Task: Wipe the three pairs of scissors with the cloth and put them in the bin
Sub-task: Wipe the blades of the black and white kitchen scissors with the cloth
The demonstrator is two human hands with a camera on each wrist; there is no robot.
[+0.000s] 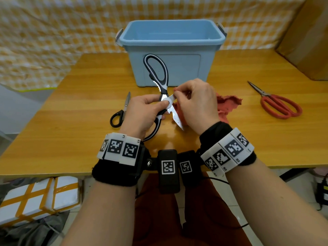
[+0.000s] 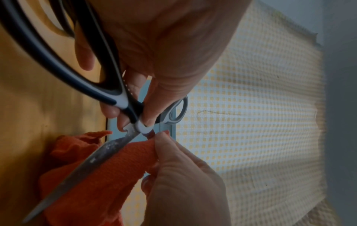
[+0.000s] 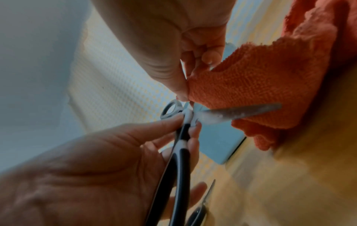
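Steel kitchen shears [image 1: 160, 89] open crosswise in my left hand [image 1: 142, 112]; right hand [image 1: 195, 102] pinches orange cloth [image 1: 227, 105] round 1 blade, bin [image 1: 170, 41] straight beyond at table's far edge.

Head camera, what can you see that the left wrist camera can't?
Only the head view shows the red scissors, the small black scissors and the open top of the blue bin, with no scissors visible inside. Only the left wrist view shows the blade lying on the orange cloth. Both show the left hand holding the big kitchen scissors and the right hand pinching the cloth.
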